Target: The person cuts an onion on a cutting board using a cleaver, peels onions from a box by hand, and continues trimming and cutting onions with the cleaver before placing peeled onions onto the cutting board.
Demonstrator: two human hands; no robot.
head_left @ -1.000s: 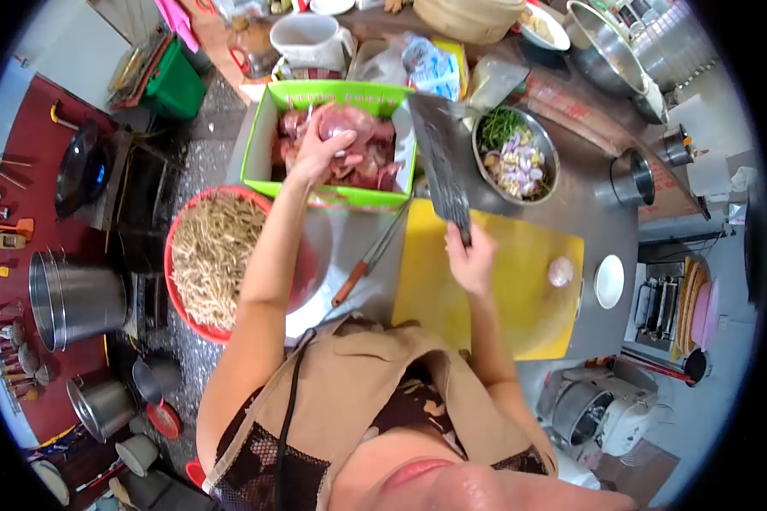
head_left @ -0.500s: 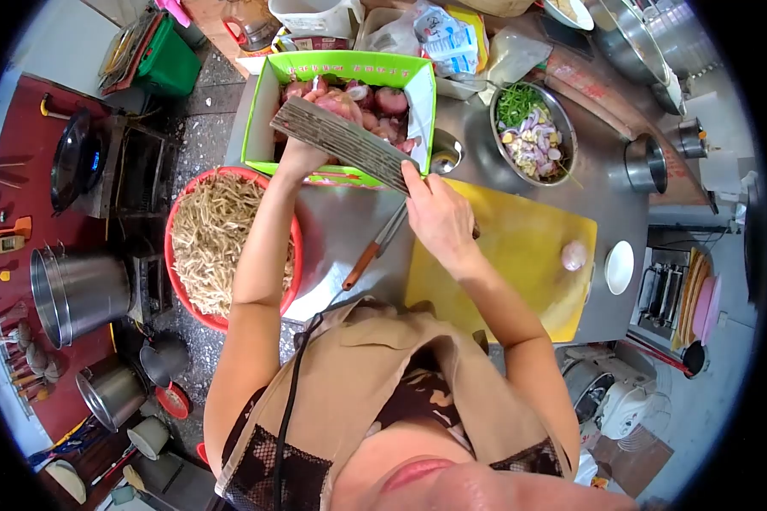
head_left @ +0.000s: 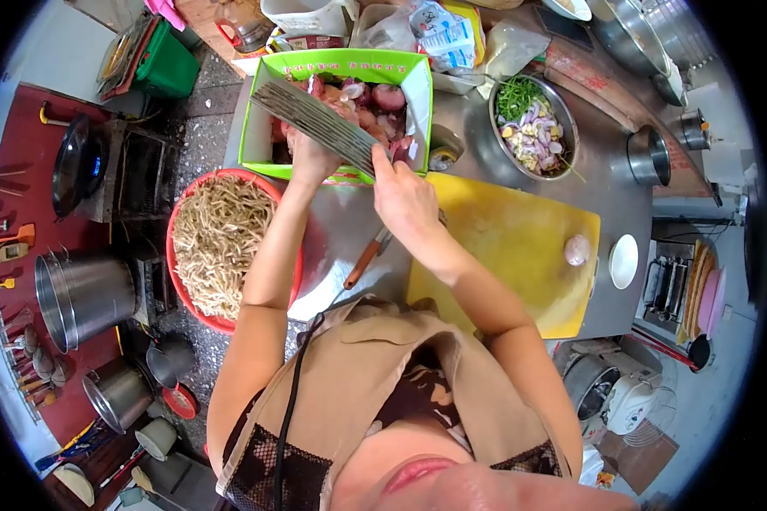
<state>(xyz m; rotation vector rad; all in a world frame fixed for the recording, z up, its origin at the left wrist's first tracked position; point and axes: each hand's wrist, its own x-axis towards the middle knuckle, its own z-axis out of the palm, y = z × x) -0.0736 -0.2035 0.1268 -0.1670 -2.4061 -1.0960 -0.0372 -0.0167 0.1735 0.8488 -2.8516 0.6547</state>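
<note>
A broad cleaver (head_left: 315, 125) lies slanted across the green-rimmed box (head_left: 419, 119), with my right hand (head_left: 403, 200) closed round its handle end. My left hand (head_left: 312, 160) is in the box's near left part, under the blade, and its fingers are hidden. Dark red shallots (head_left: 389, 98) and peeled pinkish pieces fill the box. Right of my right hand lies the yellow cutting board (head_left: 503, 255), with one pale pink shallot (head_left: 577, 249) near its right edge. A wooden-handled knife (head_left: 364, 261) rests on the metal table below the box.
A red basin (head_left: 299, 255) of pale shredded strips stands at the left. Behind the board is a steel bowl (head_left: 496, 128) of chopped greens and sliced shallots. A white dish (head_left: 624, 261) sits at the right edge. Bags (head_left: 447, 38) and containers line the back.
The cleaver has swung from upright, right of the box, to slanted across it. My right hand has moved left with it. The view has shifted slightly.
</note>
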